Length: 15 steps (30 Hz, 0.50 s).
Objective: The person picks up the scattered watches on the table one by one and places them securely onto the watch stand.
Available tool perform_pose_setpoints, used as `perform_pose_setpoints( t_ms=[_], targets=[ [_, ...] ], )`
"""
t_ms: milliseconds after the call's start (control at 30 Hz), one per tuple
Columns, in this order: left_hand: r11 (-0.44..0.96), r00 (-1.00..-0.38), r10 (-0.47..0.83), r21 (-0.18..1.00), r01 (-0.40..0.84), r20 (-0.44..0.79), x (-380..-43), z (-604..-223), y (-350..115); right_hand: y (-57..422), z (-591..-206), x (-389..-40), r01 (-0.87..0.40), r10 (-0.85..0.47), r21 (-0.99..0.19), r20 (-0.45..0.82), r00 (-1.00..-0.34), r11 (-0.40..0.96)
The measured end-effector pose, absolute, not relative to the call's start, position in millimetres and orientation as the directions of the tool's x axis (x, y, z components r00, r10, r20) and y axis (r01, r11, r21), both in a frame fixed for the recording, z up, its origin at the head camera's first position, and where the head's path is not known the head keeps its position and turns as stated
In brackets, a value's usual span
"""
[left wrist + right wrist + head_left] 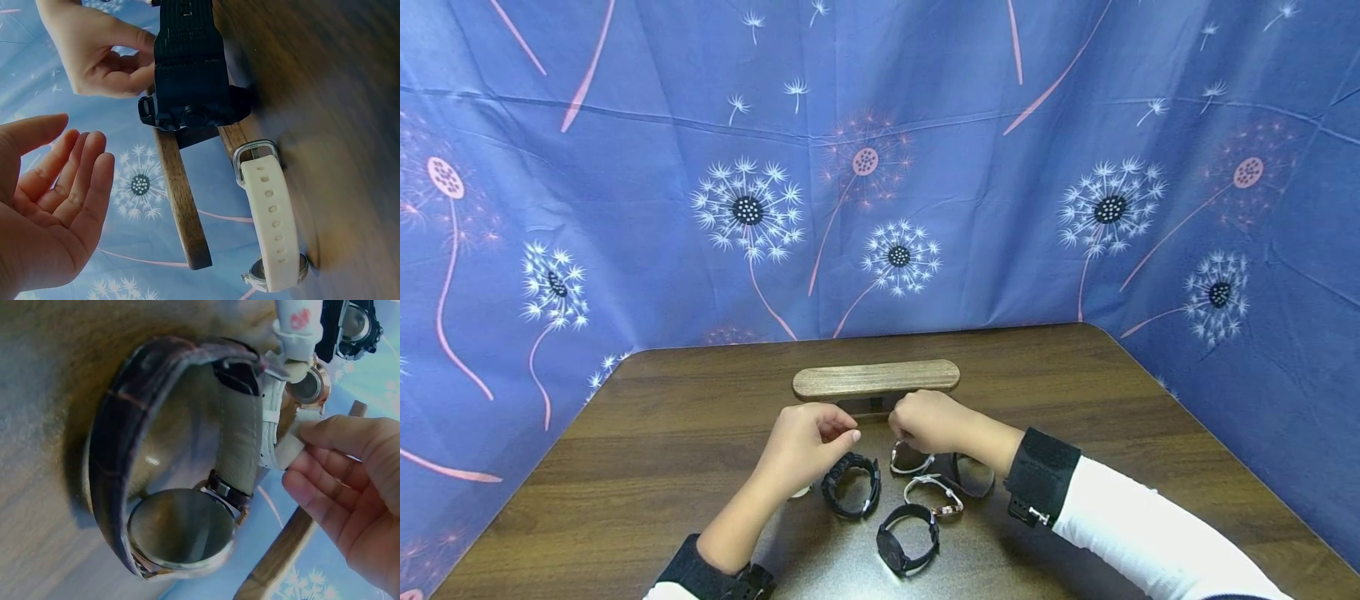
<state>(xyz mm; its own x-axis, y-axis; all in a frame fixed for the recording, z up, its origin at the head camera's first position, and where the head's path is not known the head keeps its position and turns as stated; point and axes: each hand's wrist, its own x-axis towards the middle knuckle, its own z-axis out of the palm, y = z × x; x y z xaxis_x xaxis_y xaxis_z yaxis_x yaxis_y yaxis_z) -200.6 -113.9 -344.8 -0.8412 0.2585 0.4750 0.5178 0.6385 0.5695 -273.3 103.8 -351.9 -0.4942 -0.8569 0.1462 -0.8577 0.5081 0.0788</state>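
Watches (891, 550), six in my view, on the brown table (662, 467), just short of the wooden stand (876, 379). Left to right:

Cream watch (272, 212): mostly hidden behind the left hand in the head view.

Left hand (808, 437): thumb and fingers apart, lightly curved, holding nothing.

Black watch (831, 493): chunky, strap looped, near the left hand. Should that hand drop carelessly, I judge it could be knocked over.

Slim black watch (891, 552): foremost of the group, well apart from all fingers.

White watch (914, 472): below the right hand, between it and the table.

Right hand (928, 421): thumb and fingertips together, clamped on what I read as the white watch's strap. My worry is a slack pinch, from which the strap could slide.

White-and-gold watch (953, 502): just beside the white watch. A sideways pull could snag this neighbour.

Brown watch (114, 462): looped, near the right wrist; lowering that wrist could topple it.
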Motion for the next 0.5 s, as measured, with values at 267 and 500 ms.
perform_pose_setpoints(
  t_ms=[267, 500],
  targets=[
    [0.644, -0.846, 0.250, 0.572, 0.508, 0.471, -201.8, -345.8, -114.8, 106.5, -342.2, -274.8, -0.866, -0.846, 0.075, 0.269, -0.459, 0.494],
    [0.648, -0.850, 0.211, 0.582, 0.492, 0.483, -201.8, -344.6, -114.6, 106.4, -339.2, -270.2, -0.842, -0.775, 0.148, 0.498, -0.389, 0.518]
  ],
)
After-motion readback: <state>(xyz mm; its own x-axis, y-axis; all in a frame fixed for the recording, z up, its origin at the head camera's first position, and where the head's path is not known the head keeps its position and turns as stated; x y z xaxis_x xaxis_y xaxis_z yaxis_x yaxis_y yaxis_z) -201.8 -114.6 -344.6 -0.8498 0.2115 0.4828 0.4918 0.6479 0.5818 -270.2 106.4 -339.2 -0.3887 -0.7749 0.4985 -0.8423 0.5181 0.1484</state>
